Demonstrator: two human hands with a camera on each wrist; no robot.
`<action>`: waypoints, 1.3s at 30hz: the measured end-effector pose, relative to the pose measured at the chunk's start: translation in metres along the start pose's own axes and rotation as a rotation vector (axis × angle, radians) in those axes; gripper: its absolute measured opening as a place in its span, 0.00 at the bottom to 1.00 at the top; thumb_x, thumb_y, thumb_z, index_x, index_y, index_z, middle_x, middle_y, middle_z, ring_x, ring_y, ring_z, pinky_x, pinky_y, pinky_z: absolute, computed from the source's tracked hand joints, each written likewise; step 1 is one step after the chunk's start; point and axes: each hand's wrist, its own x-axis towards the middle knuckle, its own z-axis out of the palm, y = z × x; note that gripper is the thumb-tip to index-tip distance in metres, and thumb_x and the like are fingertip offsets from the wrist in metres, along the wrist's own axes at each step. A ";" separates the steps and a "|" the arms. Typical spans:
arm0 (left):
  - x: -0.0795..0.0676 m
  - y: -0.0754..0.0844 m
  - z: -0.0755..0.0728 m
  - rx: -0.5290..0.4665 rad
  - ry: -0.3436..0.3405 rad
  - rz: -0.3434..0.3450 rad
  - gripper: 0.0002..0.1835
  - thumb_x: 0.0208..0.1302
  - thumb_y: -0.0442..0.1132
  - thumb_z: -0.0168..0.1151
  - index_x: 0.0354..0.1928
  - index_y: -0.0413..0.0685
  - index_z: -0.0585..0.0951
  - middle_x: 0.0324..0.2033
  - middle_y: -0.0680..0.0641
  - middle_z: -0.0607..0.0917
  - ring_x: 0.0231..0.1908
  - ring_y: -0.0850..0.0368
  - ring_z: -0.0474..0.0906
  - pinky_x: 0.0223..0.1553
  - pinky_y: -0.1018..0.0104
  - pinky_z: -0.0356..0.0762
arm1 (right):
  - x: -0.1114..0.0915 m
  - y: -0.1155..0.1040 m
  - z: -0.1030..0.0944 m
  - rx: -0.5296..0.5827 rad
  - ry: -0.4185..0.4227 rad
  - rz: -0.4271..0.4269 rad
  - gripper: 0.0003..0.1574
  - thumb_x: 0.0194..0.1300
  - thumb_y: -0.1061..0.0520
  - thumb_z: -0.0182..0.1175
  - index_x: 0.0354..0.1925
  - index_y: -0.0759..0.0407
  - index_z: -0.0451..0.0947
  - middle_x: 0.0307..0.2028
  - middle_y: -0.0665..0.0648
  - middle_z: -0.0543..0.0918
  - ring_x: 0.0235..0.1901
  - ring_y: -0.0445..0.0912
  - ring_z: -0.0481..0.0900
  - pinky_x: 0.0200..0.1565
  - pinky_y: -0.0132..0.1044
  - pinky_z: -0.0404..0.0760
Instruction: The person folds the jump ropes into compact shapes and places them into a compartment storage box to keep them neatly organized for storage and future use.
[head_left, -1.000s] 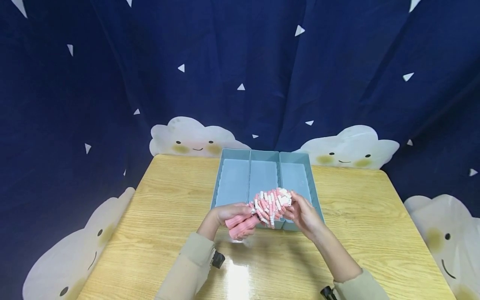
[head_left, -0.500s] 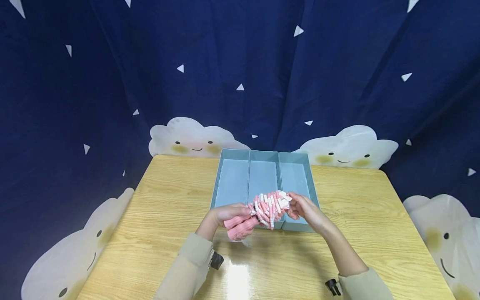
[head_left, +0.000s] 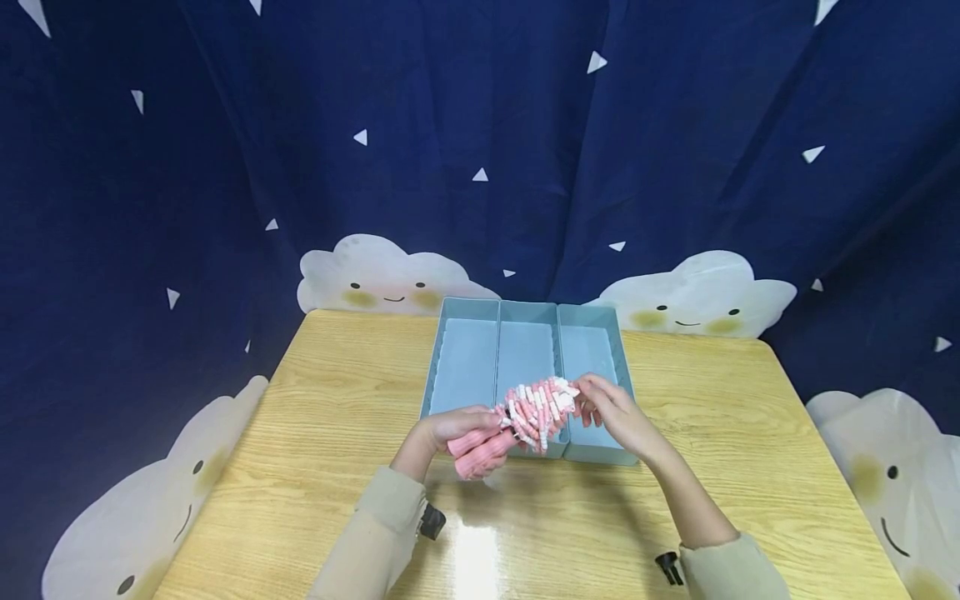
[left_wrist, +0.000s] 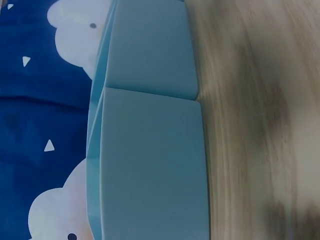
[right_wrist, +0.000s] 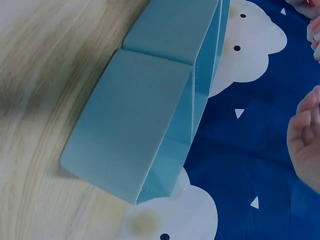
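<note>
A beaded jump rope [head_left: 536,410], pink and white, is bundled in loops above the front of the blue box. Its two pink handles [head_left: 480,452] jut out toward the lower left. My left hand [head_left: 461,427] grips the bundle where the handles meet the beads. At the opposite, whiter end is my right hand [head_left: 611,412], fingers bent downward and fingertips right at the beads; whether they pinch a strand I cannot tell. The right wrist view catches part of the right hand [right_wrist: 306,140] at its edge, below some beads [right_wrist: 315,37].
Behind and below the rope, a blue box [head_left: 437,358] with three long compartments stands on the wooden table [head_left: 360,375]. Its front wall [left_wrist: 152,165] fills much of the left wrist view. A dark blue curtain [head_left: 465,83] with white clouds hangs behind the table.
My right hand has drawn slightly to the right, from overlapping the bundle's end to its edge, and its fingers now point more downward. My left hand keeps its grip, nearly still.
</note>
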 end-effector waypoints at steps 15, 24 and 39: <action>-0.001 -0.014 -0.016 -0.023 0.307 0.038 0.18 0.70 0.44 0.29 0.45 0.45 0.71 0.21 0.48 0.76 0.19 0.61 0.72 0.21 0.69 0.73 | 0.013 0.017 0.005 -0.494 0.324 -0.189 0.08 0.67 0.56 0.50 0.37 0.59 0.73 0.32 0.52 0.77 0.33 0.45 0.73 0.33 0.41 0.74; 0.000 -0.029 -0.036 -0.055 0.424 0.078 0.17 0.70 0.48 0.34 0.44 0.47 0.71 0.22 0.49 0.76 0.18 0.62 0.72 0.22 0.68 0.73 | 0.028 0.028 0.012 -0.759 0.354 -0.202 0.12 0.64 0.52 0.51 0.40 0.58 0.72 0.40 0.58 0.78 0.42 0.54 0.75 0.41 0.49 0.72; -0.004 -0.033 -0.049 -0.065 0.573 0.101 0.20 0.71 0.52 0.35 0.47 0.47 0.70 0.23 0.49 0.75 0.19 0.61 0.72 0.21 0.68 0.74 | 0.042 0.056 0.028 -0.935 0.384 -0.160 0.16 0.63 0.48 0.52 0.43 0.57 0.71 0.44 0.59 0.75 0.42 0.55 0.73 0.38 0.48 0.72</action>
